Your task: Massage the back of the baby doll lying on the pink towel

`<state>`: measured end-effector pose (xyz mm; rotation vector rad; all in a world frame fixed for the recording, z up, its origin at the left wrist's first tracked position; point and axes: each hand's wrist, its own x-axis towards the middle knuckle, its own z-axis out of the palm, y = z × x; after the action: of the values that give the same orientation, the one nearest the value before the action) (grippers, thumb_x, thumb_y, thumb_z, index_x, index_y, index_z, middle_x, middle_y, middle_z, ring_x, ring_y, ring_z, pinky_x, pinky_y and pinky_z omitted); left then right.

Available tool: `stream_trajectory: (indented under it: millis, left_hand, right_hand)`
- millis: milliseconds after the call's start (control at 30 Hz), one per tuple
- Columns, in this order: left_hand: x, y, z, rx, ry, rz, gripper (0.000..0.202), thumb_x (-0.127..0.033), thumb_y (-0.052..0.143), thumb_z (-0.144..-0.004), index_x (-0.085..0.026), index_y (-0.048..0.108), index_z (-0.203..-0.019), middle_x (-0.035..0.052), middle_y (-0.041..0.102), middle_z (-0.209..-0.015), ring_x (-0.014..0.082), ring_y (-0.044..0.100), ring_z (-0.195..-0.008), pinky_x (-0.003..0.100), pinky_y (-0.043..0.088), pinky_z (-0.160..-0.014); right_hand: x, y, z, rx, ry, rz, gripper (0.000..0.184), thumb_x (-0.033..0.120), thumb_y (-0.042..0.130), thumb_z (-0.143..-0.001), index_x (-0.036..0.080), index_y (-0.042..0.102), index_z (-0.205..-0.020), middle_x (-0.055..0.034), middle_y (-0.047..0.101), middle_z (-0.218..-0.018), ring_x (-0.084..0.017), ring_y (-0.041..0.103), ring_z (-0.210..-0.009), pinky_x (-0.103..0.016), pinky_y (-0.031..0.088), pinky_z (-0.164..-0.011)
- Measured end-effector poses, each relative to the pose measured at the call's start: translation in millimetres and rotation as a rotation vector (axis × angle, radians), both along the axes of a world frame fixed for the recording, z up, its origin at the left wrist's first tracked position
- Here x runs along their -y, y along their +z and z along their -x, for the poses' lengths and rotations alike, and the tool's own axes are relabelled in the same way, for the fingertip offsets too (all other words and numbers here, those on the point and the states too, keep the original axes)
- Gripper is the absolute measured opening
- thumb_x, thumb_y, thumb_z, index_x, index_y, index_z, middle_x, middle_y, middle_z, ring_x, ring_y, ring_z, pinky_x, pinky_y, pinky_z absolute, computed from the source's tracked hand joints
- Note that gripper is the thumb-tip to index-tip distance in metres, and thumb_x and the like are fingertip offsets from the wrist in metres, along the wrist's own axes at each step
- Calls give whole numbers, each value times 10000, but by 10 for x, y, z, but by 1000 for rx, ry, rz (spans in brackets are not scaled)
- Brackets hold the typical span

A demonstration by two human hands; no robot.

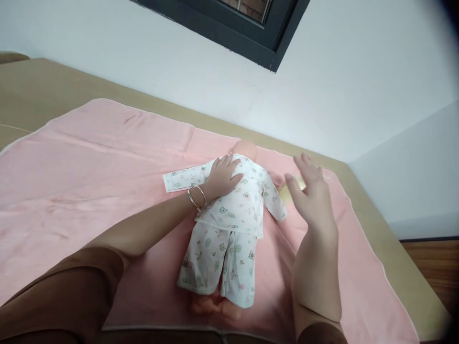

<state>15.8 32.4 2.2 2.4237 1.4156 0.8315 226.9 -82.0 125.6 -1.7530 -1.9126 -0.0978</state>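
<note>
A baby doll [234,205] lies stretched out on a pink blanket [143,138], its head toward the wall and its feet toward me. It wears a white printed long-sleeved top and matching trousers [211,258]. My left hand [224,179] rests flat on the upper part of the top, fingers spread, with bangles at the wrist. To the right of the doll, my right hand [310,191] is raised with fingers apart and nothing in it. Partly hidden behind that hand is a yellowish item [286,193] on the blanket; I cannot make out what it is.
The blanket covers much of a tan table [64,81], which stands against a white wall [215,81]. A dark-framed window [247,43] is set in the wall above. At the lower right, brown wood [433,263] shows beyond the table edge.
</note>
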Motion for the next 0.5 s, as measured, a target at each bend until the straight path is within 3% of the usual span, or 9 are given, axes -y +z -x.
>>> stream_trajectory:
  millis: [100,267,500]
  left_hand:
    - [-13,-26,1,7,5,-12,556,-421,417,-966,-158,447,-1456,167,379,-1562,331,315,-1469,539,204,-1217]
    - [-28,-41,-1,10,10,-17,540,-415,422,-963,-162,468,-1438,153,386,-1561,322,325,-1464,532,214,-1216]
    - [13,-7,19,42,21,-28,519,-403,402,-974,-153,495,-1420,135,463,-1512,281,374,-1436,480,227,-1224]
  right_hand:
    - [42,79,-244,-82,-138,-18,592,529,424,-985,257,378,-1508,-92,265,-1628,-257,207,-1521,-559,233,-1214]
    - [55,134,-504,-57,-301,187,725,615,414,-949,189,341,-1531,-126,209,-1640,-302,180,-1525,-557,290,-1192]
    - [71,90,-521,-5,-202,443,727,584,371,-966,156,292,-1548,-80,172,-1650,-275,149,-1532,-508,241,-1229]
